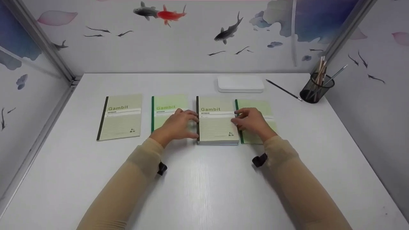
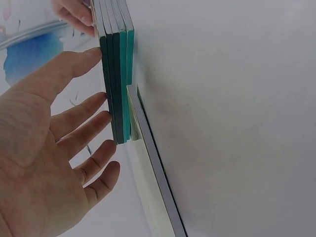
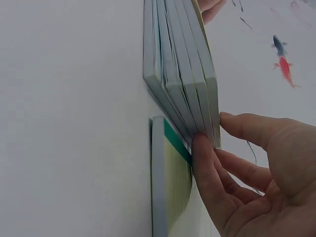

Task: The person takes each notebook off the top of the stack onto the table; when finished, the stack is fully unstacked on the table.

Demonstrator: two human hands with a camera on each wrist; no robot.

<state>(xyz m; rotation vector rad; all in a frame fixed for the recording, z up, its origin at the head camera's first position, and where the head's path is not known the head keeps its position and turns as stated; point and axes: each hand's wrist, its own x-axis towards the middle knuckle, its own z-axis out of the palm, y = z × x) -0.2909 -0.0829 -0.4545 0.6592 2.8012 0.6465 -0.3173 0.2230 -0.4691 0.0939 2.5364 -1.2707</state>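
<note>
I am bracketing the stack point(image 1: 216, 126), long axis running toward the back edge of the table point(image 1: 204, 185), between touching, spread left hand point(image 1: 175, 125) and loosely bent right hand point(image 1: 253, 122).

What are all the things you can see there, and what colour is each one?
Notebook stack: one, several notebooks, beige top cover with dark spine, between the hands
Beige notebook: one, beige with dark spine, table's left side
Left green notebook: one, pale green, left of the stack
Right green notebook: one, pale green, right of the stack
Case: one, white, back of the table
Loose pencil: one, dark, right of the case
Mesh cup: one, black, back right, pencils inside too bunched to count
Table: one, white, underneath
Walls: three, whitish with painted fish, back and sides
Posts: two, grey, back corners
Wrist devices: two, black, one per wrist
Sleeves: two, tan, on the arms
Left hand: one, at the stack's spine
Right hand: one, at the stack's right edge
</note>
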